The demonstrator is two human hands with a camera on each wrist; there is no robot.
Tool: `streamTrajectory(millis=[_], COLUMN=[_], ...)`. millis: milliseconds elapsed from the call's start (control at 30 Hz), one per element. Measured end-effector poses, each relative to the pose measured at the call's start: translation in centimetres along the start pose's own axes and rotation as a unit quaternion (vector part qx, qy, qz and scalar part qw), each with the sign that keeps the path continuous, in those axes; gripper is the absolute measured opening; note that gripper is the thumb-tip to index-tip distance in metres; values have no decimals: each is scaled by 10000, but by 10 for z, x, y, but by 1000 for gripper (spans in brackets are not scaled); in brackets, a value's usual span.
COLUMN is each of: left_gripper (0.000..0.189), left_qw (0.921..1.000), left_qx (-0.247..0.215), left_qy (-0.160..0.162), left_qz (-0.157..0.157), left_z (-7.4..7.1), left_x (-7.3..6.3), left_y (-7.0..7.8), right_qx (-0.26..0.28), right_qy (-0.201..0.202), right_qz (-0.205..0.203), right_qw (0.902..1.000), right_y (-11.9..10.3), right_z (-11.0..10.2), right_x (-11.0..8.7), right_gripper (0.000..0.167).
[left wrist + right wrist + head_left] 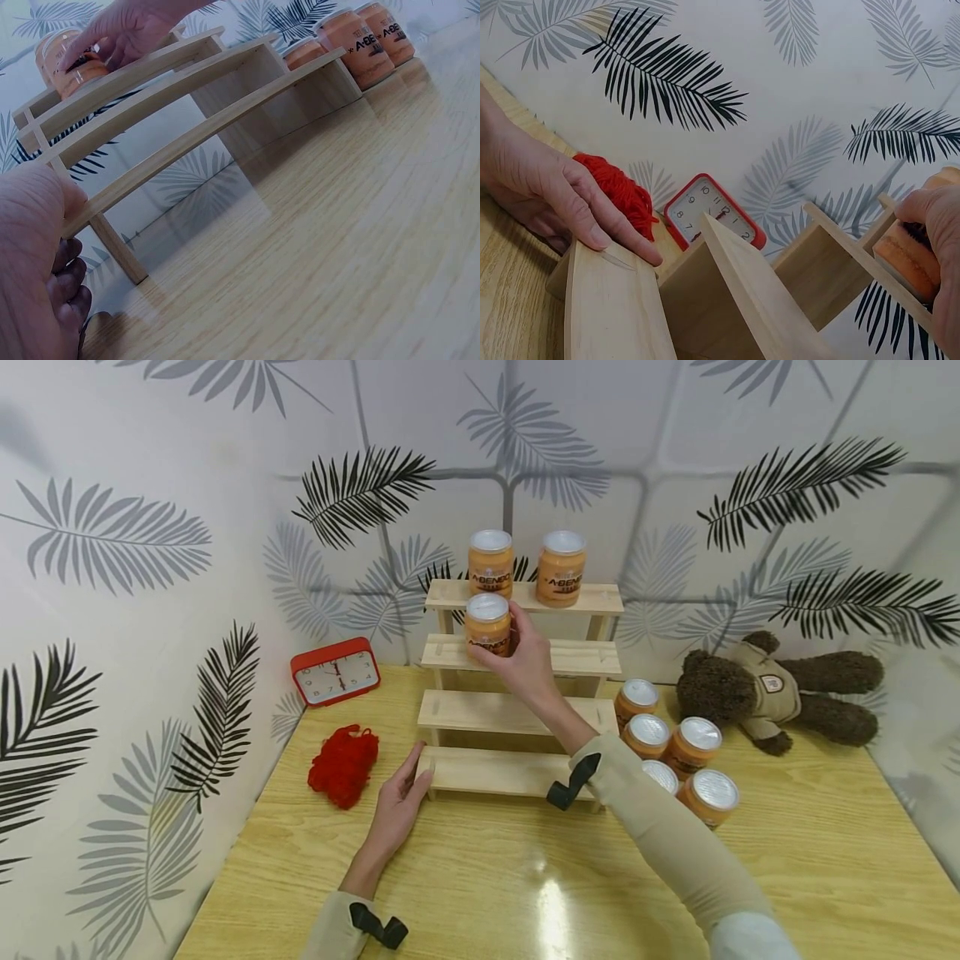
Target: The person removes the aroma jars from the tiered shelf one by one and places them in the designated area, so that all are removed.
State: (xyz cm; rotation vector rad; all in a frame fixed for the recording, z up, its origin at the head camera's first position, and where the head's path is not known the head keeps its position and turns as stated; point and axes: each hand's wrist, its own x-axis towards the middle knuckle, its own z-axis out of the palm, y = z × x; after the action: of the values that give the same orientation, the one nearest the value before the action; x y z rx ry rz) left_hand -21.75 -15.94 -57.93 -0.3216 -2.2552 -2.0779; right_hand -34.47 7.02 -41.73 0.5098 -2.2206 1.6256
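My right hand (528, 660) grips an orange jar (487, 620) with a silver lid, fingers and thumb round its sides. The jar is upright at the second-highest step of a four-step wooden display rack (495, 710). In the right wrist view part of this jar (907, 259) shows beside the fingers. Two like jars stand on the top step, the left one (491, 560) behind the held jar and the other (561, 568) to its right. My left hand (397, 806) holds the left end of the lowest step, as the left wrist view shows at the board (202, 131).
Several more orange jars (699, 743) stand right of the rack, partly behind my right sleeve. A brown teddy bear (772, 689) lies beyond them. A red clock (337, 672) and a bundle of red yarn (343, 767) are at the left. Patterned walls border the wooden table (480, 877).
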Motion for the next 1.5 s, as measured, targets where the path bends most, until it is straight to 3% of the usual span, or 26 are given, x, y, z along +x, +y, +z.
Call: streamTrajectory(millis=[467,900,1133,1233,1333,1500], left_gripper=[62,61,62,62,62,62], left_qw=[10000,9999,9998,9998,9999,9999], left_qx=[8,139,160,154,143,111], left_qy=[-3,24,36,33,35,35], left_qz=[-27,-44,-60,-81,-89,-63], left_z=[1,0,0,0,0,0], left_x=[-1,-1,-2,-1,-1,-1], left_y=[1,1,2,2,1,1], right_qx=[-33,207,114,13,-108,-135], right_qy=[175,209,447,545,592,592], right_qz=[-64,-110,-124,-270,-322,-159], right_qw=[9998,9995,9989,9981,9977,9980], right_y=[0,-10,-51,-55,-52,-28], right_z=[-3,-29,-51,-62,-74,-97], right_x=[-4,-19,-40,-47,-52,-56], right_gripper=[78,78,71,68,68,74])
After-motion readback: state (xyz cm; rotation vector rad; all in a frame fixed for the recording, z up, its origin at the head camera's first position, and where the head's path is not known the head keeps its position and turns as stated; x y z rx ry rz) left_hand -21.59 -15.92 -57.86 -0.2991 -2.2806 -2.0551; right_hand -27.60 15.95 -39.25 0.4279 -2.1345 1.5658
